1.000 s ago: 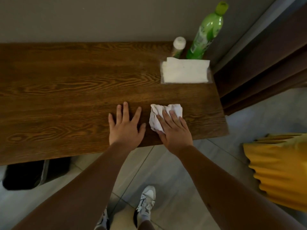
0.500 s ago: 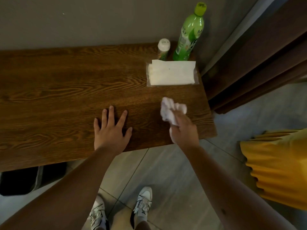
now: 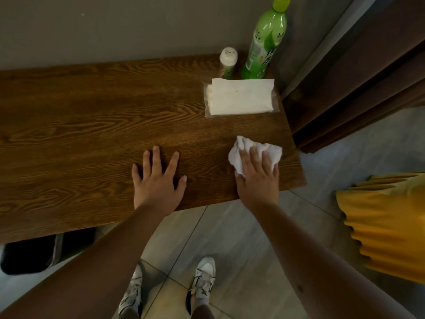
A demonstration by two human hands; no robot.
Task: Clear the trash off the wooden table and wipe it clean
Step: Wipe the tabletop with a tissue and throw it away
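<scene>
The dark wooden table (image 3: 92, 125) fills the left and middle of the head view, set against a wall. My right hand (image 3: 257, 180) presses a crumpled white tissue (image 3: 239, 155) flat on the table near its front right corner. My left hand (image 3: 158, 180) lies flat on the wood, fingers spread, holding nothing, about a hand's width left of the tissue. A pack of white tissues (image 3: 240, 97) lies at the back right. Behind it stand a tall green bottle (image 3: 264, 42) and a small white-capped bottle (image 3: 227, 63).
A black bin (image 3: 34, 254) sits on the floor under the table's left part. Dark curtains (image 3: 368, 65) hang to the right of the table. A yellow pleated cloth (image 3: 391, 226) is at the right edge. My two shoes (image 3: 202, 279) stand on the grey tiled floor.
My right hand lifted the tissue off the table, then set it down again further right near the table's corner. My left hand stayed flat on the wood.
</scene>
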